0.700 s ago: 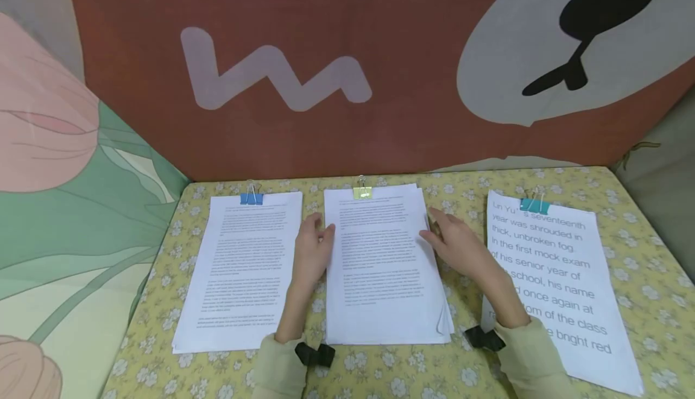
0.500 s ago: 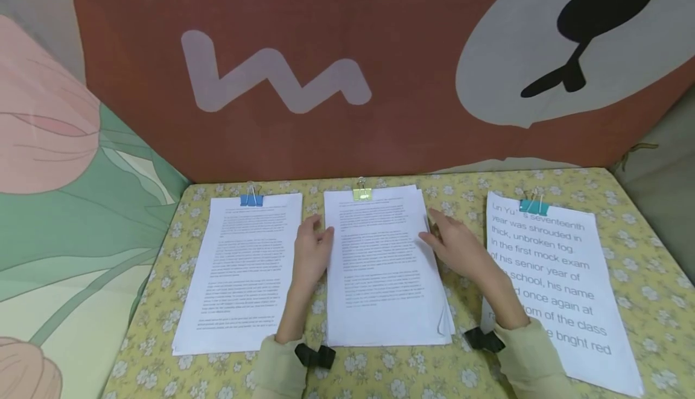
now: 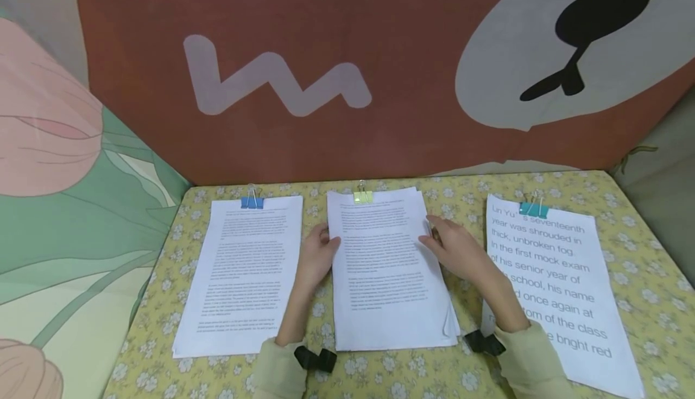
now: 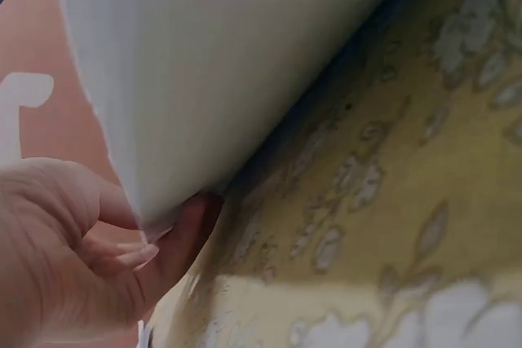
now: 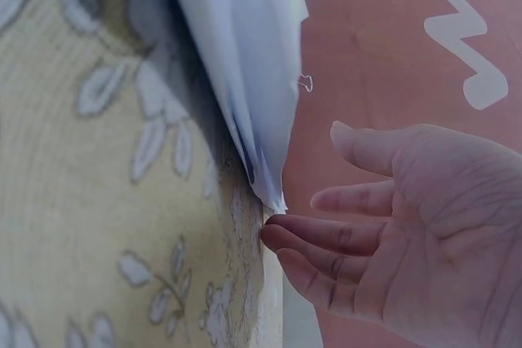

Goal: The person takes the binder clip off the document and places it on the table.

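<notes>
A stack of printed paper [image 3: 382, 326] lies in the middle of the table, with a yellow binder clip [image 3: 363, 197] at its top edge. My left hand [image 3: 317, 256] pinches the stack's left edge, thumb on top and fingers tucked beneath. The left wrist view shows that edge of the paper [image 4: 212, 63] raised off the cloth, resting in the left hand [image 4: 73, 258]. At the right edge, my right hand [image 3: 460, 251] has its fingertips right beside the sheets. Seen from the right wrist, the right hand [image 5: 440, 226] has loose, spread fingers below the paper's edge [image 5: 245, 63].
To the left lies another printed stack [image 3: 239, 290] under a blue binder clip [image 3: 252, 203]. A large-print stack [image 3: 564, 266] with a teal binder clip [image 3: 534, 209] lies to the right, partly behind my right forearm. A floral cloth [image 3: 391, 381] covers the table; a printed wall [image 3: 271, 151] rises behind.
My left hand has moved slightly right and its fingers have curled beneath the stack's edge. The middle stack has shifted a little to the right. The right hand stays about where it was.
</notes>
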The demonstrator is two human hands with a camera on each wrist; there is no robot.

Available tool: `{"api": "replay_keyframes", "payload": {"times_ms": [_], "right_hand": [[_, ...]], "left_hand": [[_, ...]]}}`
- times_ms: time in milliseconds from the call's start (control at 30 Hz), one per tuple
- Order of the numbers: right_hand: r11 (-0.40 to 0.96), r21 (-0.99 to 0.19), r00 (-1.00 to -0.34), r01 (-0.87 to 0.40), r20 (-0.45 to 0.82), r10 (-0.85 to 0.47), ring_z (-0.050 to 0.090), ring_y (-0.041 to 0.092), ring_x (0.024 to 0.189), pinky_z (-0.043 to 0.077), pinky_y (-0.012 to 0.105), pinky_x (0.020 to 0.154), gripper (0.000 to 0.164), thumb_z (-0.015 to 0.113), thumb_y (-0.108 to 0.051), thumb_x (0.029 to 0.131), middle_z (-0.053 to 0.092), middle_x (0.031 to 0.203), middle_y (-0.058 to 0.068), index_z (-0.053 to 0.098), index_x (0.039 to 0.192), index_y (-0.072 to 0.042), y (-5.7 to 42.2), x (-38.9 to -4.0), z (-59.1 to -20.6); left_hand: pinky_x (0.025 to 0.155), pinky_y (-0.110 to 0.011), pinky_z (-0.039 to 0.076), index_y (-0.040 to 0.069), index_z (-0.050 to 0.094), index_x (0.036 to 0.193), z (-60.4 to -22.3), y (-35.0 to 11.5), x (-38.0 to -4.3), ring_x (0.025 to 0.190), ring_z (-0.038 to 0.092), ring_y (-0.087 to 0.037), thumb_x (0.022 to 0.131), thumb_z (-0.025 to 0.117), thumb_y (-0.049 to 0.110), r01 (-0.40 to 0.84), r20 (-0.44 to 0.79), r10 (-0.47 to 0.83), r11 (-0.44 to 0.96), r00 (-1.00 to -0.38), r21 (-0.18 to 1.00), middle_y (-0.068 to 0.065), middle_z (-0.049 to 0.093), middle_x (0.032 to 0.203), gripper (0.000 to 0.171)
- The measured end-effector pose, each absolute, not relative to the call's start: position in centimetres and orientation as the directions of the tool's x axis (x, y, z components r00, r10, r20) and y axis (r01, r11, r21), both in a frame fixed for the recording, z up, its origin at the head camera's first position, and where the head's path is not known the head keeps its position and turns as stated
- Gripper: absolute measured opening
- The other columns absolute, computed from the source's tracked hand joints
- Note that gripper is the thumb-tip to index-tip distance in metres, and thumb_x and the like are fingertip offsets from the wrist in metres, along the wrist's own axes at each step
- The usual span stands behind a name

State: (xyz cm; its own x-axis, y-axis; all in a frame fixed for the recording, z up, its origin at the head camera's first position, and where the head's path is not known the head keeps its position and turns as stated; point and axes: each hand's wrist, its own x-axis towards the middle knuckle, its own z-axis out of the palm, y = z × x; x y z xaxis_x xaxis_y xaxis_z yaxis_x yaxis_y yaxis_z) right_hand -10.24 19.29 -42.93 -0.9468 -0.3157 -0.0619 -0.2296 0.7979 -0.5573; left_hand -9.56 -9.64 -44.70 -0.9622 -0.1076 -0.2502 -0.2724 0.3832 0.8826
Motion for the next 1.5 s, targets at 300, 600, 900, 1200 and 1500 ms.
{"api": "replay_keyframes", "payload": {"times_ms": [300,600,900,1200,1500], "right_hand": [[0.807,-0.545,-0.947,-0.227,-0.072,-0.314,0.062,0.026,0.084,0.052,0.043,0.069,0.055,0.061,-0.022,0.106,0.065,0.101,0.017,0.047,0.144,0.014,19.4,-10.3,-43.1],[0.808,-0.549,-0.948,-0.214,-0.084,-0.308,0.064,0.03,0.092,0.054,0.045,0.073,0.054,0.06,-0.023,0.106,0.066,0.107,0.02,0.048,0.144,0.013,19.4,-10.3,-43.2],[0.804,-0.556,-0.946,-0.208,-0.094,-0.31,0.065,0.041,0.108,0.057,0.052,0.084,0.055,0.058,-0.024,0.107,0.063,0.124,0.03,0.047,0.145,0.014,19.5,-10.2,-43.1],[0.785,-0.589,-0.946,-0.192,-0.103,-0.309,0.065,0.038,0.107,0.056,0.051,0.084,0.056,0.059,-0.025,0.108,0.064,0.124,0.028,0.045,0.147,0.013,19.7,-10.2,-42.9],[0.775,-0.601,-0.956,-0.194,-0.063,-0.288,0.066,0.035,0.1,0.055,0.048,0.078,0.055,0.058,-0.024,0.108,0.065,0.114,0.025,0.044,0.148,0.011,20.3,-10.3,-42.3]], "left_hand": [[0.069,-0.033,0.059,-0.001,0.049,0.15,-44.9,-9.3,-9.2,0.081,0.073,-0.023,0.1,0.061,0.011,-0.234,-0.263,0.059,0.3,-0.963,0.925,-0.017,0.074,0.113,0.053],[0.085,-0.038,0.057,0.004,0.044,0.156,-45.1,-9.2,-9.1,0.092,0.073,-0.027,0.098,0.062,0.005,-0.22,-0.25,0.125,0.214,-0.96,0.952,-0.018,0.07,0.126,0.061],[0.101,-0.047,0.052,0.004,0.041,0.157,-45.8,-8.3,-8.9,0.107,0.068,-0.031,0.099,0.056,0.002,-0.265,-0.281,0.082,0.167,-0.956,0.95,-0.019,0.061,0.14,0.06],[0.123,-0.051,0.025,0.002,0.039,0.158,-45.8,-7.5,-9.1,0.149,0.037,-0.037,0.098,0.056,0.001,-0.295,-0.297,-0.008,0.123,-0.955,0.947,-0.019,0.041,0.16,0.062],[0.122,-0.05,0.027,0.009,0.041,0.158,-45.2,-7.4,-9.0,0.149,0.039,-0.033,0.098,0.056,0.003,-0.304,-0.304,-0.003,0.085,-0.953,0.949,-0.013,0.044,0.16,0.062]]}}
